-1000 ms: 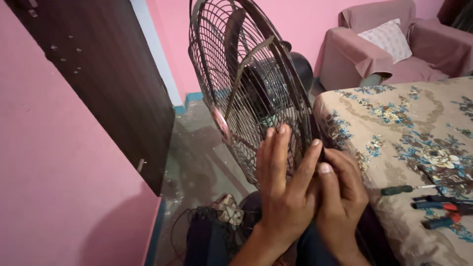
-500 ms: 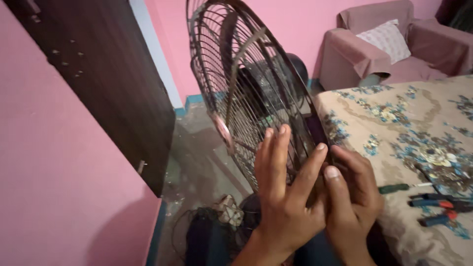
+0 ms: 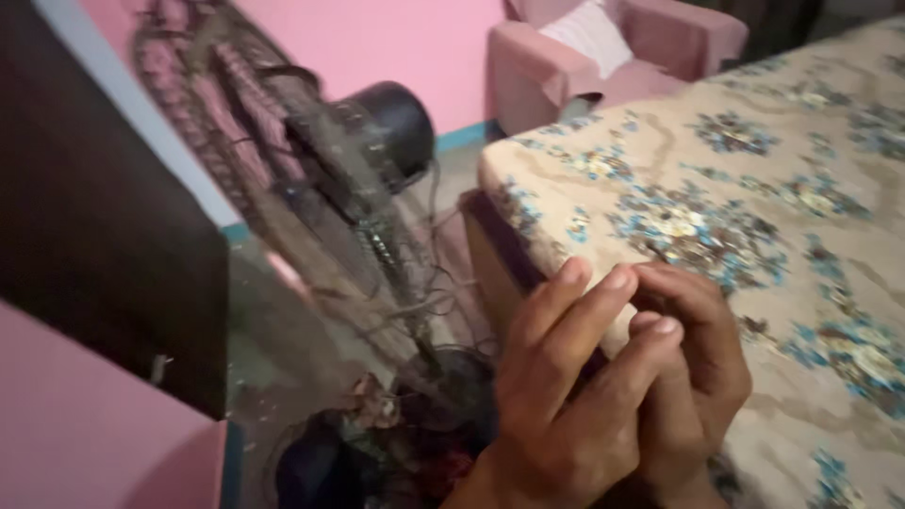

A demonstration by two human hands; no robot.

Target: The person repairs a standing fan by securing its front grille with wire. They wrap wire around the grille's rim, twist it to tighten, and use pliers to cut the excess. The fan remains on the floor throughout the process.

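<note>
Wire-grille pedestal fan (image 3: 311, 188), blurred, stands off the floral bed's (image 3: 754, 188) corner. Both hands' fingers (image 3: 603, 311) pressed together; held object not discernible. Steady grille first.

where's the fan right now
In the head view the fan is upper left, blurred, between the dark cabinet and the floral bed.

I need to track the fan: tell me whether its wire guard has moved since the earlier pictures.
Yes. The fan's wire guard now lies left of both hands, away from the floral bedspread it stood beside, toward the dark cabinet.
</note>
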